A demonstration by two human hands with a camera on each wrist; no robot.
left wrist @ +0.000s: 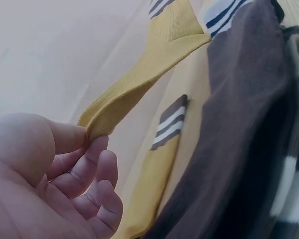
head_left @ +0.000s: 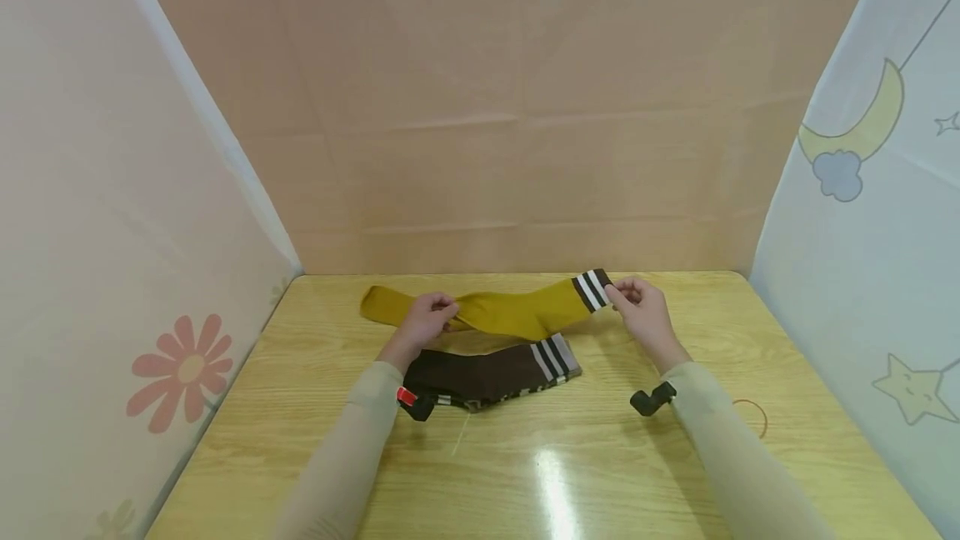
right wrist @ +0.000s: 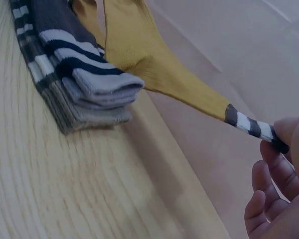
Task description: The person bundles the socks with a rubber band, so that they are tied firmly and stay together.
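A mustard-yellow sock (head_left: 517, 312) is stretched sideways near the back of the table. Its toe end is pinched between the thumb and index finger of my left hand (head_left: 427, 319). My right hand (head_left: 643, 313) pinches the brown-and-white striped cuff at the other end. Beneath it, a second yellow sock (left wrist: 152, 186) lies on the table, partly covered in the head view. Just in front lies a pile of folded socks: a dark brown sock (head_left: 480, 373) with a grey striped cuff rests over a patterned sock (right wrist: 42, 69) in black, white and olive.
The wooden table (head_left: 570, 457) backs onto a pinkish cloth wall (head_left: 480, 123). Printed curtains stand on both sides. A thin reddish loop (head_left: 761, 417) lies near my right forearm. Small black cameras (head_left: 652, 399) sit at my wrists.
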